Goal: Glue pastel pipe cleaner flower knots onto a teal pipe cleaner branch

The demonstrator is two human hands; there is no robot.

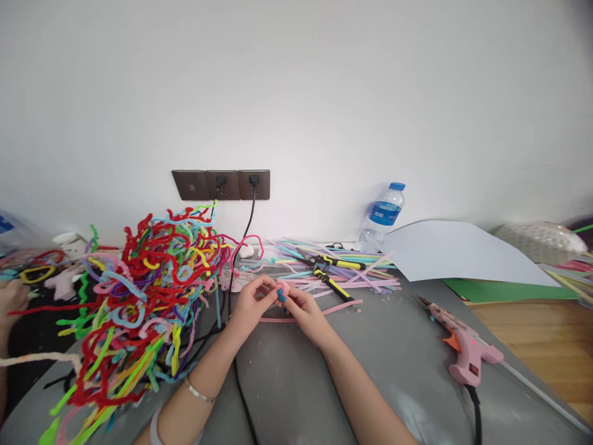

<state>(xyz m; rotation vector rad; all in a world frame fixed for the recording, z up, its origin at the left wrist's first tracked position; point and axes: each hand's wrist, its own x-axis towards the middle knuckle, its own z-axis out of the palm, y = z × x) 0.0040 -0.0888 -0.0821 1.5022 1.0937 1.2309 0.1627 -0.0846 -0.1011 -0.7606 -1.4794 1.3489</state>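
My left hand (257, 298) and my right hand (304, 309) meet at the middle of the grey table, fingers closed in a pinch. Between their fingertips is a small pink fuzzy piece (283, 287), which looks like coiled pipe cleaner, with a blue bit (280, 295) on its near side. Fingers hide part of it. Under and beside the hands lies a pink pipe cleaner (341, 306). Just behind them, yellow-and-black pliers (330, 279) rest on a spread of pastel pipe cleaners (377, 278).
A big tangle of colourful pipe cleaners (152, 278) is heaped at left, near black cables (241, 389). At right lie a pink glue gun (467, 349), white paper (454, 247) and green sheet (500, 290). A water bottle (384, 213) leans on the wall. Another person's hand (12, 303) shows far left.
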